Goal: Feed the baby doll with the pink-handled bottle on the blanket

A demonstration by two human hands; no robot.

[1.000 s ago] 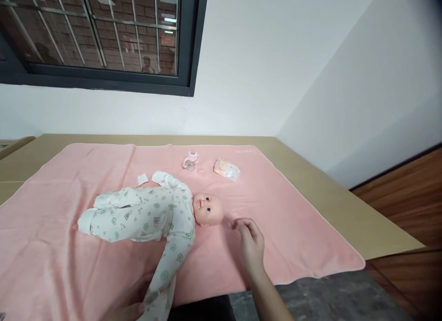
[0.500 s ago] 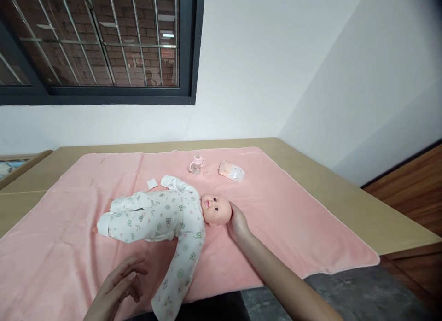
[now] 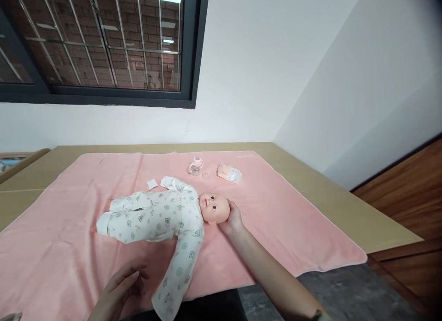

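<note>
Two hands bracket the doll (image 3: 162,215), which lies on its back on the pink blanket (image 3: 293,210) covering the tabletop (image 3: 345,206). Its long axis runs 9 to 3 o'clock, feet at 9, head at 3. I see my right hand (image 3: 232,218) cupped against the crown of the head, fingers curled round it from the 3 o'clock side and touching. My left hand (image 3: 120,286) hovers at 7 o'clock from the torso, fingers loosely spread and holding nothing, just beside the doll's near sleeve (image 3: 177,275), which trails toward 6 o'clock. The right hand is plainly the nearer one. At 12 o'clock, well apart, stand a bottle (image 3: 195,166) and a packet (image 3: 229,173).
</note>
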